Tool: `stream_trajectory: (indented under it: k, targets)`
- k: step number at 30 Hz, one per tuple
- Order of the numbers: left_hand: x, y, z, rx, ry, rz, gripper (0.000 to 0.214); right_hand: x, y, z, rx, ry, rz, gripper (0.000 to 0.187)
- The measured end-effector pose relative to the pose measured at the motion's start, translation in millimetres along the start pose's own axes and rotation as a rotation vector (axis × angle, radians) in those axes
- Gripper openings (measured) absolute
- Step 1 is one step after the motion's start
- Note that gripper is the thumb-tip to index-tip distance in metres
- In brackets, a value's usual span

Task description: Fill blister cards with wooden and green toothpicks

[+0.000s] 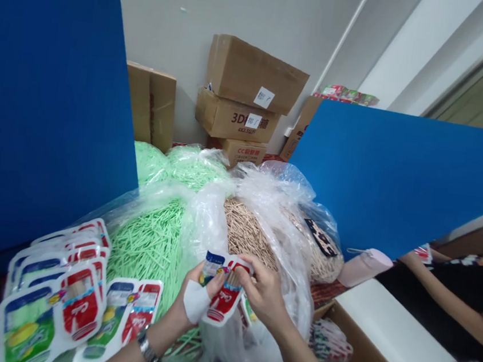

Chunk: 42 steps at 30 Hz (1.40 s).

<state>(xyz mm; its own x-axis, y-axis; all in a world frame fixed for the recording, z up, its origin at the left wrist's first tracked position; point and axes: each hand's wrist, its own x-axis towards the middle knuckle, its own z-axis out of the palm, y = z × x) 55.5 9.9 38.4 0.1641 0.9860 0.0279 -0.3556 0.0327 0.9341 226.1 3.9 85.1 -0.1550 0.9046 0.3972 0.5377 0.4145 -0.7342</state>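
Observation:
A twin-pocket packet (226,297), with a red cola side and a blue-green side, is held up in front of the bags. My left hand (197,291), with a white patch near the thumb, grips it from the left. From the right, my right hand (262,287) pinches its upper edge, where brown sticks show in the red pocket. Behind the hands lie open clear bags of brown sticks (247,230) and green sticks (148,246). A fanned pile of similar packets (53,305) rests at the lower left.
Blue partitions (51,97) stand on both sides. Cardboard boxes (252,78) are stacked by the wall. A pink bottle (366,267) lies right of a patterned phone (321,237). At lower right, an open carton (374,356) holds bagged packets, beside a person's arm (454,295).

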Motion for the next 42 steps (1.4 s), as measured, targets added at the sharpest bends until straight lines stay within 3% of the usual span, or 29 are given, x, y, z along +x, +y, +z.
stream_trajectory:
  k: [4, 8, 13, 16, 18, 19, 22, 23, 24, 27, 30, 36, 42]
  targets:
    - [-13, 18, -27.8, -0.009, 0.045, -0.064, 0.032, 10, -9, 8, -0.050, -0.089, -0.056, 0.016]
    - [-27, 33, -53.6, 0.268, 0.021, -0.003, 0.027, 26, -26, 27, -0.117, -0.179, -0.299, 0.028]
    - [-38, 58, -74.7, 0.542, -0.103, 0.019, 0.026, 42, -48, 62, -0.218, -0.116, -0.497, 0.035]
    - [-43, 66, -89.4, 0.709, -0.068, 0.055, 0.033, 45, -57, 74, -0.247, -0.165, -0.583, 0.025]
    - [-45, 64, -101.4, 0.730, 0.027, 0.073, 0.032, 39, -59, 80, -0.203, -0.139, -0.569, 0.013]
    - [-45, 63, -107.6, 0.715, 0.080, 0.067, 0.031, 34, -58, 83, -0.149, -0.078, -0.526, 0.017]
    - [-48, 58, -122.7, 0.662, 0.204, 0.030, 0.030, 7, -45, 98, 0.062, 0.028, -0.266, 0.026]
    - [-49, 58, -125.8, 0.650, 0.229, 0.025, 0.030, -4, -38, 104, 0.102, -0.059, -0.174, 0.020]
    - [-50, 57, -127.7, 0.638, 0.242, 0.022, 0.030, -14, -29, 109, 0.091, -0.228, -0.130, 0.014]
    - [-52, 55, -126.8, 0.603, 0.228, 0.020, 0.031, -38, -2, 118, -0.254, -0.684, -0.145, 0.008]
    - [-54, 51, -120.4, 0.602, 0.181, 0.001, 0.034, -47, 17, 113, -0.585, -0.881, -0.188, 0.009]
    - [-54, 44, -109.8, 0.617, 0.136, -0.012, 0.036, -44, 18, 111, -0.837, -1.057, -0.242, 0.033]
    - [-56, 37, -111.1, 0.572, 0.104, -0.042, 0.035, -34, 26, 122, -0.867, -0.988, -0.228, 0.015]
